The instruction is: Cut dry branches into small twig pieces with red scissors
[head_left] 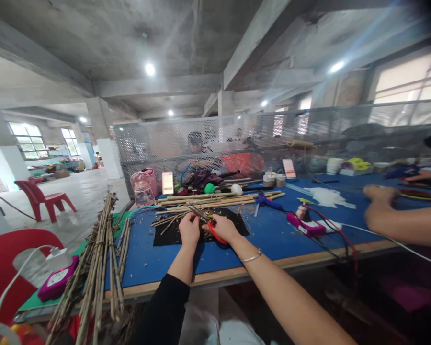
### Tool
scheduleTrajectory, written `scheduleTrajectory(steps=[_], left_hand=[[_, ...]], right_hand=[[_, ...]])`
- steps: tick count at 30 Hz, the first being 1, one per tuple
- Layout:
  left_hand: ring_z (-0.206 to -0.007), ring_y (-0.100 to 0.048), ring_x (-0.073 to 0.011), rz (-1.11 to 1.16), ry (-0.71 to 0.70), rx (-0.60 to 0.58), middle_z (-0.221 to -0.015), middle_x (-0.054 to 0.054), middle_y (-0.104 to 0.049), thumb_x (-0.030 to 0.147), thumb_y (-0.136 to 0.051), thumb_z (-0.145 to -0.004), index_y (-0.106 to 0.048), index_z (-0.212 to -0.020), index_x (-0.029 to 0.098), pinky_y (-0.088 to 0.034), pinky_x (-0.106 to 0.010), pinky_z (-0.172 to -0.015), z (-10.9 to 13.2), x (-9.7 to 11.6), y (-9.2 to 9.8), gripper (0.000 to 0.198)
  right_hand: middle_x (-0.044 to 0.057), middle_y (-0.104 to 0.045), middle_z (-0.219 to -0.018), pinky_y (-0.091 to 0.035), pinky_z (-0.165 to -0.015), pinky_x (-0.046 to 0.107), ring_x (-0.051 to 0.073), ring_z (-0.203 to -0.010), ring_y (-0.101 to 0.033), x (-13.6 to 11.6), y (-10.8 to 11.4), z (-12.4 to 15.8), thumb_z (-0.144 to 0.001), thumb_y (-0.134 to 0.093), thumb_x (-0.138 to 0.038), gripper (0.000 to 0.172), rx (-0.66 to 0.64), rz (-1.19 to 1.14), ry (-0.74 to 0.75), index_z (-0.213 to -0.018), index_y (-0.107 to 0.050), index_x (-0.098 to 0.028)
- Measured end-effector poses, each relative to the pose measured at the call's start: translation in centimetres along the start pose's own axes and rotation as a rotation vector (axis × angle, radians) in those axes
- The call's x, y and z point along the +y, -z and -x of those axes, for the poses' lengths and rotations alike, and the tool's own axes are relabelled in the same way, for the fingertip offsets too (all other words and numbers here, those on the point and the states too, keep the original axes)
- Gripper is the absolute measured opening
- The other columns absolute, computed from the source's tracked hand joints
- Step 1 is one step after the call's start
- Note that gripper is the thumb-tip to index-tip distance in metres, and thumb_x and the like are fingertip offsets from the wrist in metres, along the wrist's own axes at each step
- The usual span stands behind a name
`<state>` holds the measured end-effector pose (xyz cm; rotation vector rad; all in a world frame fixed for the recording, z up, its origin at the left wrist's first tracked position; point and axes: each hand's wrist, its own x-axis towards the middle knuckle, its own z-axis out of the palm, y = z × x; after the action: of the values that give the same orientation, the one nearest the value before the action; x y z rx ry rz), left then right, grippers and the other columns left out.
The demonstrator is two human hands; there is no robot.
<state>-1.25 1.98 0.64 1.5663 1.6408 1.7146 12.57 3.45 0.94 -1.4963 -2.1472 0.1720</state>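
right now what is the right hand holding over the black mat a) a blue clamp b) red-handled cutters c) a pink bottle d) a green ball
b: the right hand grips red-handled cutters above the black mat, beside the left hand, which holds a thin stick.

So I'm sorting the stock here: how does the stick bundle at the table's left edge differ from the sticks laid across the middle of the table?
The stick bundle is dark, rough and twiggy, and runs toward the camera, overhanging the near edge. The sticks across the middle are pale and smooth and run left to right, fully on the blue table. The bundle is away from both hands; the pale sticks lie just beyond the left hand and right hand. Both are long, thin stems.
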Motion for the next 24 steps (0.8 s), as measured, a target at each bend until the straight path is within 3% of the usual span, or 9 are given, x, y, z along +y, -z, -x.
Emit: scheduleTrajectory(steps=[4, 7, 9, 10, 13, 14, 16, 19, 24], left_hand=[[-0.07, -0.057, -0.0138, 0.069, 0.009, 0.053, -0.076, -0.004, -0.065, 0.024, -0.052, -0.072, -0.063, -0.08, 0.016, -0.042, -0.024, -0.071, -0.7, -0.2, 0.2, 0.016], [-0.071, -0.058, -0.0141, 0.06, 0.045, 0.182, -0.082, -0.007, -0.064, 0.025, -0.051, -0.073, -0.061, -0.089, 0.015, -0.043, -0.025, -0.072, -2.2, 0.3, 1.4, 0.022], [-0.069, -0.057, -0.0141, 0.007, 0.077, 0.176, -0.08, -0.007, -0.064, 0.024, -0.053, -0.071, -0.061, -0.092, 0.013, -0.043, -0.025, -0.069, -3.1, 1.1, 2.5, 0.025], [-0.067, -0.057, -0.0144, -0.045, 0.076, 0.074, -0.077, -0.007, -0.064, 0.022, -0.057, -0.066, -0.063, -0.088, 0.013, -0.043, -0.026, -0.068, -3.4, 1.4, 3.0, 0.024], [-0.059, -0.054, -0.0149, -0.179, 0.02, -0.498, -0.059, -0.002, -0.062, 0.018, -0.069, -0.051, -0.067, -0.067, 0.016, -0.041, -0.026, -0.065, -2.8, 2.0, 3.7, 0.017], [-0.057, -0.053, -0.015, -0.219, 0.013, -0.621, -0.054, -0.001, -0.06, 0.016, -0.069, -0.048, -0.068, -0.063, 0.017, -0.041, -0.026, -0.063, -2.2, 1.9, 3.6, 0.015], [-0.055, -0.053, -0.0159, -0.287, 0.023, -0.689, -0.048, 0.0, -0.057, 0.008, -0.067, -0.046, -0.068, -0.059, 0.018, -0.04, -0.026, -0.063, -0.8, 1.6, 3.0, 0.017], [-0.058, -0.055, -0.0181, -0.351, 0.037, -0.652, -0.05, -0.002, -0.059, 0.002, -0.062, -0.044, -0.067, -0.054, 0.021, -0.04, -0.027, -0.065, 0.6, 0.9, 2.0, 0.022], [-0.057, -0.055, -0.0178, -0.419, 0.052, -0.642, -0.058, -0.005, -0.063, 0.012, -0.063, -0.053, -0.068, -0.061, 0.019, -0.038, -0.026, -0.059, 0.6, 0.7, 2.0, 0.012]], right_hand=[[0.003, -0.063, -0.076, -0.033, -0.056, 0.021, 0.016, -0.069, -0.057, 0.4, 0.0, -0.3, -0.07, -0.049, -0.063, 0.045, 0.027, -0.034, -0.014, -0.081, -0.056, -0.02], [0.002, -0.062, -0.074, -0.033, -0.056, 0.021, 0.014, -0.065, -0.054, 1.1, 0.4, -0.9, -0.074, -0.045, -0.06, 0.042, 0.056, -0.108, -0.037, -0.082, -0.056, -0.02], [0.002, -0.061, -0.072, -0.033, -0.056, 0.021, 0.013, -0.063, -0.052, 1.8, 1.0, -1.4, -0.076, -0.042, -0.059, 0.042, 0.047, -0.158, -0.037, -0.08, -0.056, -0.019], [0.002, -0.06, -0.071, -0.033, -0.056, 0.021, 0.013, -0.062, -0.051, 2.1, 1.4, -1.7, -0.076, -0.041, -0.058, 0.042, 0.032, -0.179, -0.032, -0.078, -0.057, -0.019], [0.001, -0.057, -0.067, -0.032, -0.055, 0.021, 0.013, -0.061, -0.047, 2.9, 2.4, -2.4, -0.076, -0.041, -0.058, 0.043, 0.007, -0.205, 0.001, -0.074, -0.055, -0.018], [0.001, -0.056, -0.065, -0.032, -0.055, 0.021, 0.012, -0.06, -0.046, 3.1, 2.7, -2.7, -0.076, -0.04, -0.058, 0.043, 0.007, -0.206, 0.006, -0.072, -0.055, -0.017], [0.0, -0.054, -0.065, -0.032, -0.055, 0.021, 0.012, -0.059, -0.044, 3.4, 3.1, -3.0, -0.078, -0.039, -0.056, 0.042, -0.002, -0.24, 0.061, -0.071, -0.053, -0.017], [-0.001, -0.05, -0.061, -0.031, -0.054, 0.021, 0.011, -0.057, -0.041, 3.6, 3.2, -3.2, -0.078, -0.039, -0.053, 0.038, -0.013, -0.288, 0.101, -0.067, -0.048, -0.018], [-0.005, -0.044, -0.056, -0.029, -0.05, 0.02, 0.009, -0.053, -0.036, 3.7, 2.8, -4.1, -0.073, -0.049, -0.049, 0.032, -0.085, -0.372, 0.126, -0.064, -0.043, -0.019]])
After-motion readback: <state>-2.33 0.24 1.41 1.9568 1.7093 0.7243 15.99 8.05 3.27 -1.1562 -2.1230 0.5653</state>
